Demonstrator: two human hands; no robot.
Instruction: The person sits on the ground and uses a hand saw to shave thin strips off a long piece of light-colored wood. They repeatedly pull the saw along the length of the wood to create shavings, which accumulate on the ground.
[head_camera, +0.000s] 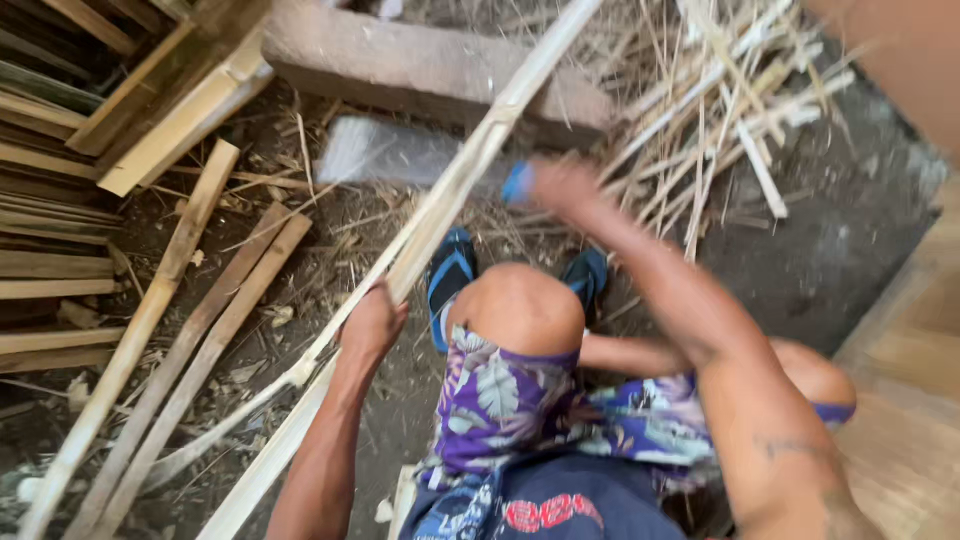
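head view | my left hand (372, 325) has its grip closed round a long split bamboo strip (450, 195) slanting over the dirt floor | right hand (560, 185), blurred, clasps a blue-handled tool (517, 183) beside the strip | cut slats (200, 330) lie left, loose splints (720, 120) right: part done, I judge | no packages or signs seen

Right hand (565, 185) and its blue-handled tool (517, 183) are motion-blurred.

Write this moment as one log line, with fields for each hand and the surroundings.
left hand: grips long bamboo strip | right hand: raised, blurred, holds blue-handled tool | ground: cut bamboo slats, thin splints
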